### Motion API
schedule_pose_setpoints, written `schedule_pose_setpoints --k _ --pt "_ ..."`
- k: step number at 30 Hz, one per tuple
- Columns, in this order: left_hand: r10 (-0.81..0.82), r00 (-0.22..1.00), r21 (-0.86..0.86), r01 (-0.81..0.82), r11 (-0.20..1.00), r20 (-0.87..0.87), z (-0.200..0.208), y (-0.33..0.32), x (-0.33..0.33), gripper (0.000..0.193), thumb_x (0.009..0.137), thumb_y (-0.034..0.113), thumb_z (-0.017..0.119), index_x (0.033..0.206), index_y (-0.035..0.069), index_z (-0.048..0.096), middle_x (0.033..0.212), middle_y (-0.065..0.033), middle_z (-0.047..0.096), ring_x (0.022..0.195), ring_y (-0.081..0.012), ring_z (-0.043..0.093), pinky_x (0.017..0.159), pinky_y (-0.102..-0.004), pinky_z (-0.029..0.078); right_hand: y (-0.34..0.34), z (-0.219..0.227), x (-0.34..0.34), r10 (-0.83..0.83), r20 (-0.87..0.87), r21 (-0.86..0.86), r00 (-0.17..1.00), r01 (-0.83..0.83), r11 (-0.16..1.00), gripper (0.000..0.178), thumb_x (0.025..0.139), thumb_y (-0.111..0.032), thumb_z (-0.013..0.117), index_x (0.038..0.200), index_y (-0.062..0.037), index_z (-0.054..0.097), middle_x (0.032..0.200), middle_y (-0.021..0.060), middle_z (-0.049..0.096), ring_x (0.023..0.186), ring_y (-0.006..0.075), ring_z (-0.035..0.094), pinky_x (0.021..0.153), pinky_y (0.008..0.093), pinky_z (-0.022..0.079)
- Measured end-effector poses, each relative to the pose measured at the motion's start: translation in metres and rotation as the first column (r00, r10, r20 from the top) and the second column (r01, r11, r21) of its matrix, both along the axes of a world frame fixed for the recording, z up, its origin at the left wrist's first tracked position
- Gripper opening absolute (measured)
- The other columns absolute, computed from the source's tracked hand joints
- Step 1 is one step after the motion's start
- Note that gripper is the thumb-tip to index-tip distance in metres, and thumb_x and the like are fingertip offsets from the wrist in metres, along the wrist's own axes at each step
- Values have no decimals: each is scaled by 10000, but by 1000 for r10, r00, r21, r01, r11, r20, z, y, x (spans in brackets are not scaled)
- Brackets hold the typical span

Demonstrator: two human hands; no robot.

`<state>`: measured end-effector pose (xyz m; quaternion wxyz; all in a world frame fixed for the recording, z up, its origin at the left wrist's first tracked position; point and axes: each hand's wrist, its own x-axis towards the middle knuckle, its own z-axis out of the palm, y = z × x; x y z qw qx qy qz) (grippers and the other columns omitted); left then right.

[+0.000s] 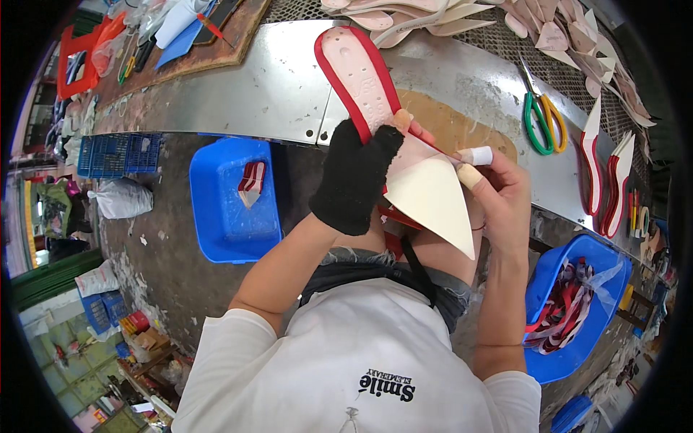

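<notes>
beside the silvery metal tabletop [281, 79], we see both forearms [285, 265] angled inward. the left hand [350, 184], in a black glove baring the fingertips, grasps a long pink insole with red edging [355, 76] at its middle; the bare right hand [507, 191] pinches its right edge, thumb against forefinger. a blue plastic bin [556, 366] at right holds tangled red-and-white strips [570, 310]; a blue plastic tub [231, 224] at left holds a small red-and-white bundle [251, 182]. the insole slants lengthwise, rounded end up-left over the tabletop, cream pointed end down-right.
</notes>
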<state>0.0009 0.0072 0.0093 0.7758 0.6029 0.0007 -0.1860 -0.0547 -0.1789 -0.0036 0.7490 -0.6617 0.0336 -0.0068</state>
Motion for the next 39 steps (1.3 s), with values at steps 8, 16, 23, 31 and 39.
schedule_pose_setpoints --k 8,16,23,31,39 --pt "-380 878 -541 176 823 -292 -12 21 5 477 911 411 542 1197 33 489 1083 -228 603 901 -320 655 785 -432 550 -86 4 57 -321 53 -610 946 285 739 305 817 -158 620 1062 24 612 969 113 648 817 170 618 701 315 478" --pt "-520 833 -868 108 484 -186 -12 7 -7 386 895 434 559 1057 85 529 1336 -225 434 1113 -455 531 845 -563 510 -165 -33 93 -318 166 -981 933 188 40 427 673 -256 648 932 80 597 813 252 608 830 420 613 780 455 482" --pt "-4 912 -756 -336 562 -409 -25 1 0 305 924 340 551 945 35 550 1269 -327 437 1203 -393 480 935 -426 510 -72 -10 -3 -227 -141 -337 964 169 926 345 817 -252 668 1049 -19 565 825 34 594 724 106 565 604 241 439" --pt "41 933 -821 -334 462 -357 -29 1 6 270 933 305 544 948 36 544 1211 -321 504 1013 -341 606 838 -373 554 34 0 -60 30 -266 -7 963 -33 999 485 665 -119 823 998 -53 476 841 -5 529 754 68 513 682 196 409" --pt "54 968 -694 -214 687 -245 -26 -5 2 317 946 379 498 995 67 526 1114 -139 592 1034 -260 596 866 -394 514 33 -12 -50 -68 -193 -43 979 61 997 377 700 -51 757 983 -48 509 815 -5 560 709 59 527 624 203 440"
